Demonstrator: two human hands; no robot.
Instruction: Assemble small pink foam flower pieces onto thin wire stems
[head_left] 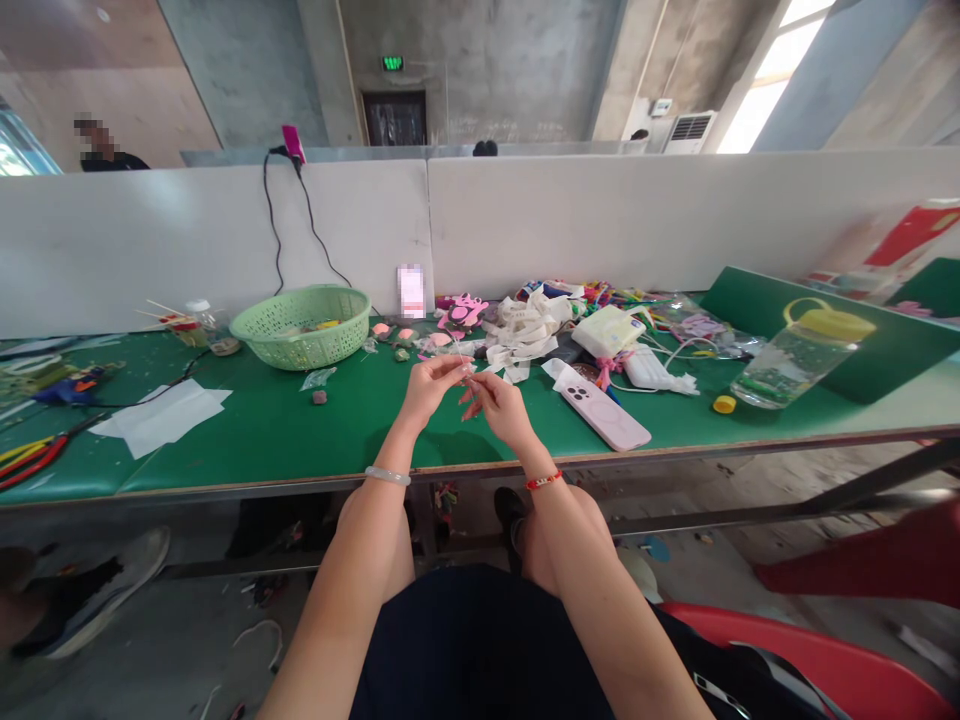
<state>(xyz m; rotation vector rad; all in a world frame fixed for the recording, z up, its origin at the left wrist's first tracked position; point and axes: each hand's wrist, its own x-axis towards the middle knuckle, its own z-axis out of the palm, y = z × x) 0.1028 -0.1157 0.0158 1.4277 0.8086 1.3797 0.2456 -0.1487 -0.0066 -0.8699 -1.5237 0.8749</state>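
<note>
Both hands are raised over the front edge of the green-topped surface, L hand and R hand close together at centre. A thin pale piece sits right between their fingertips, too small to say what it is; its long axis seems to run roughly up-down w/ a slight tilt, but that's hard to confirm. R grip looks pinched closed near it, L grip partly curled just beside it; can't tell which hand actually has hold, or if both do. Neither hand is nearer by any clear margin.

Nothing stands between the hands and the piece. Just beyond lie a loose heap of white straps and pink foam cutouts. Nearer the R hand, a phone in a pale pink case lies on the surface, w/ a clear jar w/ yellow lid farther right. On the L side are a mint-green plastic basket, white paper sheets and red-handled pliers. A small clear bag and a grey lump lie just ahead of the L hand.
</note>
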